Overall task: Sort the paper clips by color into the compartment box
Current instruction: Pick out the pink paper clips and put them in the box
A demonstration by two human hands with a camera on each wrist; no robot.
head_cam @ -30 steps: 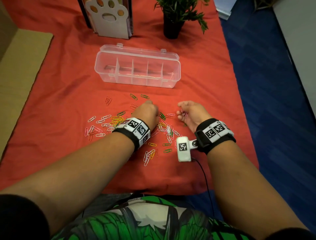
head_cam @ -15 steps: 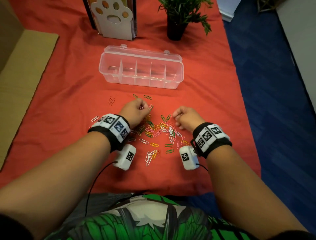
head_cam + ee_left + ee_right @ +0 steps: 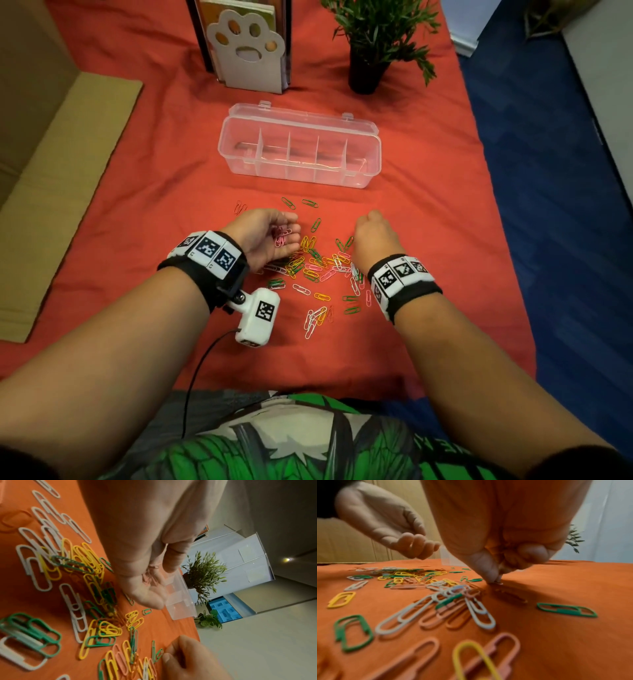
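Observation:
A heap of pink, yellow, green and white paper clips lies on the red cloth in front of the clear compartment box, whose compartments look empty. My left hand is turned palm up at the heap's left edge, its fingers curled round several pink clips, which also show in the left wrist view as pink clips. My right hand is knuckles up at the heap's right edge. Its thumb and forefinger pinch a small clip against the cloth; the clip's colour is unclear.
Behind the box stand a paw-shaped holder and a potted plant. Cardboard lies along the left side. The cloth's right edge drops to a blue floor. A few green clips lie between heap and box.
My left hand has turned palm up and now cradles pink clips. My right hand has rolled knuckles up and come down onto the cloth at the heap's right edge.

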